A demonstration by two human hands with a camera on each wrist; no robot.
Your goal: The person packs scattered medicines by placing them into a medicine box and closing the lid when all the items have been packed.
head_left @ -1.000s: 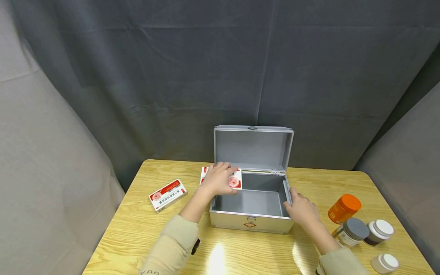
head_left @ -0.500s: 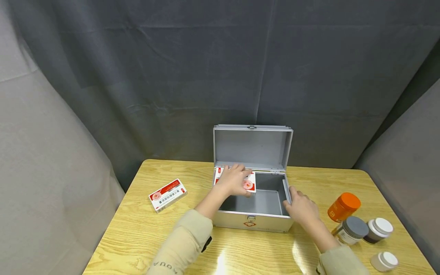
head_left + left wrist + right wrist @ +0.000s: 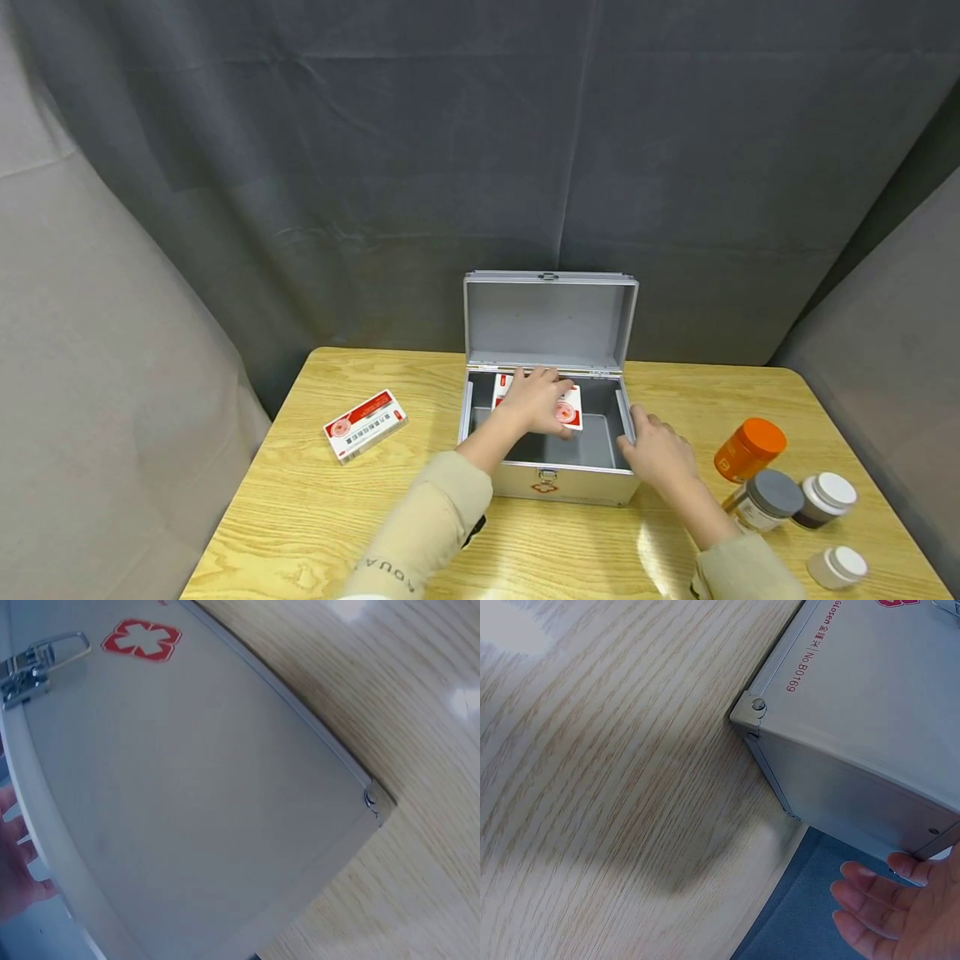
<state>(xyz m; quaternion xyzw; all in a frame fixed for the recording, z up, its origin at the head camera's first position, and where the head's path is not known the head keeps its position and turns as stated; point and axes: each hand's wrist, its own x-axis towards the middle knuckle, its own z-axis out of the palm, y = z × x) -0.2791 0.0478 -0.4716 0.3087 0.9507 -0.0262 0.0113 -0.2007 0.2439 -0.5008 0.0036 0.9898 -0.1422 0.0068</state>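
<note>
My left hand grips a red and white medicine box from above, inside the mouth of a silver first-aid case. Fingers cover the middle of that box, so only its two ends show in the head view. In the left wrist view the left hand appears behind the front wall, the box hidden there. My right hand holds the right wall of the case at its rim. The right wrist view shows one finger against the rim and the other fingers loosely bent beside it; the thumb is hidden there.
A second red and white medicine box lies left on the wooden table. At the right stand an orange jar, a grey-lidded jar and two white-lidded bottles. The case's lid stands raised, near the dark curtain.
My left hand has carried the medicine box rightward and slightly down, from the case's left edge to inside its opening. The right hand stays on the right wall.
</note>
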